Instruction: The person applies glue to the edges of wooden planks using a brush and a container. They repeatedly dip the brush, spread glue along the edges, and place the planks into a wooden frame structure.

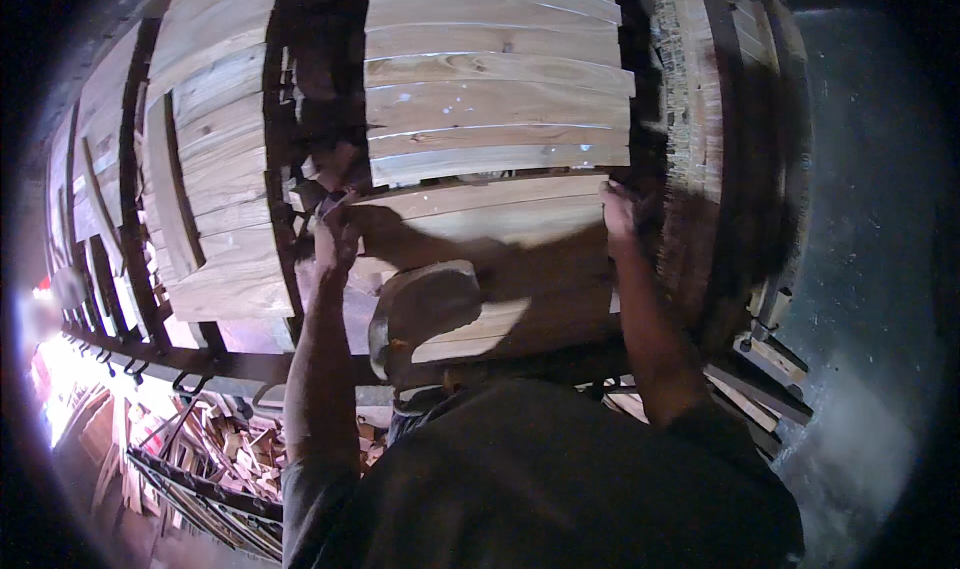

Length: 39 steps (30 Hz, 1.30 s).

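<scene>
A row of pale wooden boards (500, 104) lies edge to edge in front of me on a dark rack. Nearest to me is a further wooden board (500, 197), with a dark gap between it and the row beyond. My left hand (338, 237) is closed at its left end. At the right end my right hand (620, 212) has its fingers bent round the edge. Both thumbs and fingertips are partly lost in shadow. A rounded, tan block-like thing (432, 304) rests over the boards close to my body; its kind is unclear.
More board panels (225, 159) lie on the rack to the left, a loose strip (175, 184) across them. Stacked wood with rough ends (690, 99) stands at the right. A dark rail (250, 366) runs along the front, and wood offcuts (240, 454) lie below left.
</scene>
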### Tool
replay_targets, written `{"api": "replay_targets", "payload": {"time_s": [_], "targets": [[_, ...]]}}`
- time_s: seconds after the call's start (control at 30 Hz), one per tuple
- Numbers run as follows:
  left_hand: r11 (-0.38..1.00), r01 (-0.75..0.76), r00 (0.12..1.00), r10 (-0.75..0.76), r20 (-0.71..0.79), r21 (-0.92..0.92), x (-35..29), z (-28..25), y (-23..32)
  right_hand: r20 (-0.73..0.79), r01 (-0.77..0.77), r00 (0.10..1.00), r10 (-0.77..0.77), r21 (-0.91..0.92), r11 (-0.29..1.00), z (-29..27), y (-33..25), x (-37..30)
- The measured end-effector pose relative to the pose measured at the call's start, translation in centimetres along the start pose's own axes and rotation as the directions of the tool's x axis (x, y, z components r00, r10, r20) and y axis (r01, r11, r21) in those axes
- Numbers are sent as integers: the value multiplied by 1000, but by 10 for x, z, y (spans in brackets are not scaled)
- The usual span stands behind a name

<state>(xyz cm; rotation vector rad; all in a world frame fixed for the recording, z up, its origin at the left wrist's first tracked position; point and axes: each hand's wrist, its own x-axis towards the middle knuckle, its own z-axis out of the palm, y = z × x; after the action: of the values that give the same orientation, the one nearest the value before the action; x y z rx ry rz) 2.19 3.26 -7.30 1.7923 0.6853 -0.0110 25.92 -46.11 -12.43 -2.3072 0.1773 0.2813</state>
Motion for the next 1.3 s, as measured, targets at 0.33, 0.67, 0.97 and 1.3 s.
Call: {"api": "replay_targets", "payload": {"time_s": [0.33, 0.67, 0.97, 1.3], "targets": [[944, -77, 996, 61, -59, -320, -76, -20, 70, 4, 21, 1000, -23, 267, 963, -40, -32, -59], [1000, -5, 991, 1, -132, -30, -99, -21, 93, 50, 328, 942, -331, 59, 943, -35, -147, -197], [974, -158, 983, 139, -123, -164, -127, -16, 179, 526, 848, 415, -742, 71, 524, 50, -157, -226], [929, -319, 945, 298, -132, -187, -156, -7, 185, 651, 631, 628, -426, -105, 769, 30, -212, -259]]}}
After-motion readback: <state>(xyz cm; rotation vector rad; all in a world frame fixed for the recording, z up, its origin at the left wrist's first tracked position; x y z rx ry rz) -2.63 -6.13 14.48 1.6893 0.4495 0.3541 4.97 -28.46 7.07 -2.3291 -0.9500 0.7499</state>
